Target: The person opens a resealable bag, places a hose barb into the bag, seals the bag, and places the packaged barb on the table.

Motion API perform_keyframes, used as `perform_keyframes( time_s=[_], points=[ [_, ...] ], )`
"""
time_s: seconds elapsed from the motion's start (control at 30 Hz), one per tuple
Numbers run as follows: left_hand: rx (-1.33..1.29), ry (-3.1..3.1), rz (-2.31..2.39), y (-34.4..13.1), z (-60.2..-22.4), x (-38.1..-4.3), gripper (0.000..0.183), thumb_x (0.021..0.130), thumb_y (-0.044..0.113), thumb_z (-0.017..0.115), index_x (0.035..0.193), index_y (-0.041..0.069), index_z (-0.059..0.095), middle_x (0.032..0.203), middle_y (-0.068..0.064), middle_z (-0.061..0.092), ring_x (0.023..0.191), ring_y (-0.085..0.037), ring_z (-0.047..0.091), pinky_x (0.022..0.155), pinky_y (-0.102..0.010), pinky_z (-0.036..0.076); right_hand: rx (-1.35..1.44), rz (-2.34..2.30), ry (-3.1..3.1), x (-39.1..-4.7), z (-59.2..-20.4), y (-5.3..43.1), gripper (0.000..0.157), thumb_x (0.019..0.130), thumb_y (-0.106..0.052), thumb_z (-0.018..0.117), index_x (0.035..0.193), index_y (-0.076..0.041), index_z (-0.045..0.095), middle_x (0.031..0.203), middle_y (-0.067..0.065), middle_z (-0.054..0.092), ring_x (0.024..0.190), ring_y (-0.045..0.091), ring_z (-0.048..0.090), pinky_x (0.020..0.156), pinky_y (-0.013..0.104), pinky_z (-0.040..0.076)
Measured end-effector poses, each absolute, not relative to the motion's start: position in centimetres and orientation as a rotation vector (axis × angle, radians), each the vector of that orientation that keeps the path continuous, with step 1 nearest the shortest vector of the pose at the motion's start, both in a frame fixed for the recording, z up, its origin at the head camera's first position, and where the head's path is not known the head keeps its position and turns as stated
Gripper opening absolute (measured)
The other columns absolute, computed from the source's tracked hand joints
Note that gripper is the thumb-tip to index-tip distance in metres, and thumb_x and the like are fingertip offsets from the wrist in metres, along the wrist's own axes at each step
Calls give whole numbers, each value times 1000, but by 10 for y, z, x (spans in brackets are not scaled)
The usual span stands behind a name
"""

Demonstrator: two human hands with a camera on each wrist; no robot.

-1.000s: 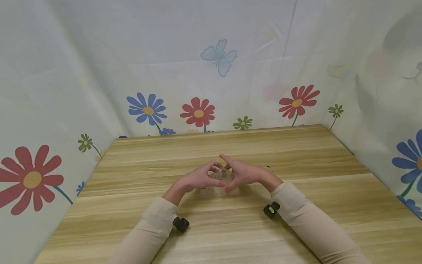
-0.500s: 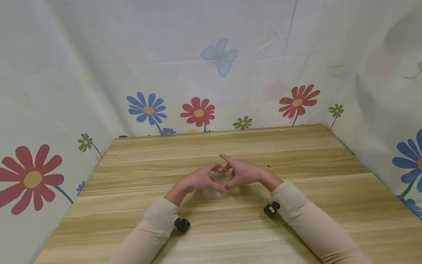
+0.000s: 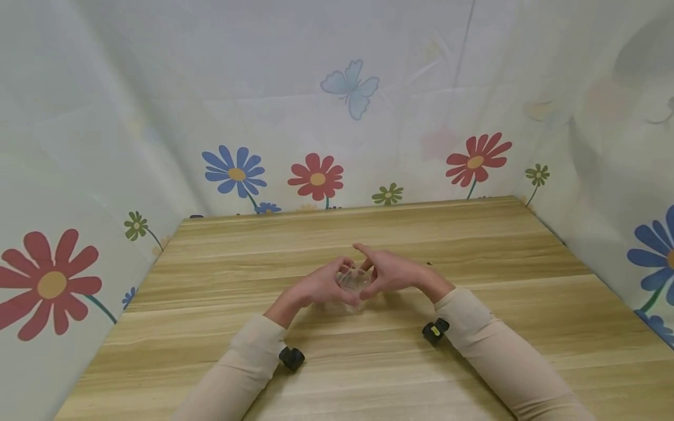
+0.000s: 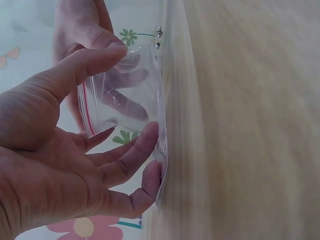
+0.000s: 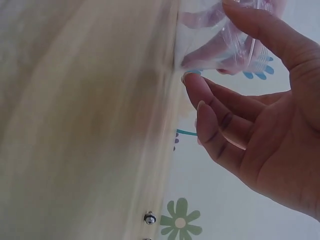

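Observation:
A small clear zip bag [image 4: 132,92] with a red stripe along its mouth stands between both hands, low over the table. My left hand [image 3: 323,285] grips it, thumb along the top edge near the mouth and fingers curled at the other side and underneath. My right hand [image 3: 395,273] holds the opposite side of the bag [image 5: 215,40], its thumb on the plastic and its lower fingers loosely bent below. Fingers show through the clear film in both wrist views. In the head view the bag is partly covered by the hands, and the two thumb tips meet in front of it.
Small shiny metal pieces [image 5: 150,218] lie on the wood-grain table [image 3: 253,245], beyond my right wrist. A cloth [image 3: 274,105] printed with flowers and a butterfly surrounds the table's back and sides. Both wrists carry black cameras [image 3: 292,358].
The left fingers and thumb have shifted slightly around the bag, which looks more opened out than a second ago. The right hand has barely moved.

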State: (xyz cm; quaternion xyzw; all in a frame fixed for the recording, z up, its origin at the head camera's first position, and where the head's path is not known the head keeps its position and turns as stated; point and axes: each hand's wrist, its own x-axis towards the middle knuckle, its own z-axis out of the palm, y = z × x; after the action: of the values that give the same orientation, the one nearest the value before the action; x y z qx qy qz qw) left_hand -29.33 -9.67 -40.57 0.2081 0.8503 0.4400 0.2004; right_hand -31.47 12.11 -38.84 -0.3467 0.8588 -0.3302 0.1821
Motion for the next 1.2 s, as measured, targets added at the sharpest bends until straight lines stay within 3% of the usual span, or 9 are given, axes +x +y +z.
perform_keyframes(
  time_s=[0.13,0.27,0.4,0.53,0.63,0.77,0.97,1.2],
  points=[
    [572,2386,1239,-96,-405,-293,75,78,19,88,136,8,42,139,-15,46,114,-28,51,96,-45,43,-973,-921,2422,-317,-385,128,108,80,-16,85,158,-1,12,123,21,62,91,22,66,83,37,52],
    [545,2392,1242,-95,-405,-293,75,77,18,88,136,9,42,138,-14,46,113,-29,51,97,-46,43,-949,-877,2478,-323,-377,144,99,80,-15,85,156,0,23,118,19,66,93,24,67,83,40,52],
    [546,2398,1244,-94,-406,-293,75,78,17,87,137,7,42,139,-15,46,114,-29,51,98,-47,42,-911,-828,2535,-330,-370,167,76,83,-11,81,147,2,42,114,18,68,93,23,67,82,39,53],
    [549,2397,1262,-93,-405,-292,73,79,15,86,137,6,42,139,-16,45,114,-30,51,98,-46,42,-896,-824,2546,-340,-368,191,45,85,-5,77,126,3,60,102,13,69,89,21,65,78,36,53],
    [551,2395,1277,-93,-405,-292,72,78,13,86,136,6,42,139,-17,46,112,-30,52,96,-44,43,-883,-820,2569,-347,-369,205,26,86,-3,76,109,3,67,92,8,68,85,20,62,75,34,52],
    [554,2399,1276,-93,-405,-291,72,78,13,86,135,6,42,139,-17,46,111,-29,52,95,-44,43,-859,-800,2598,-356,-376,218,11,87,-3,75,97,1,72,86,3,68,80,18,61,72,32,51],
    [548,2399,1272,-92,-406,-291,73,78,14,86,135,6,42,141,-18,45,113,-30,51,97,-45,42,-817,-834,2617,-362,-384,234,9,87,-1,74,96,-2,75,91,4,71,85,20,64,76,34,52],
    [551,2405,1259,-92,-408,-292,74,78,13,86,137,5,41,141,-18,44,112,-30,51,96,-44,42,-717,-870,2633,-364,-385,247,17,83,8,71,100,5,71,93,12,69,87,24,63,75,35,52]
  ],
)
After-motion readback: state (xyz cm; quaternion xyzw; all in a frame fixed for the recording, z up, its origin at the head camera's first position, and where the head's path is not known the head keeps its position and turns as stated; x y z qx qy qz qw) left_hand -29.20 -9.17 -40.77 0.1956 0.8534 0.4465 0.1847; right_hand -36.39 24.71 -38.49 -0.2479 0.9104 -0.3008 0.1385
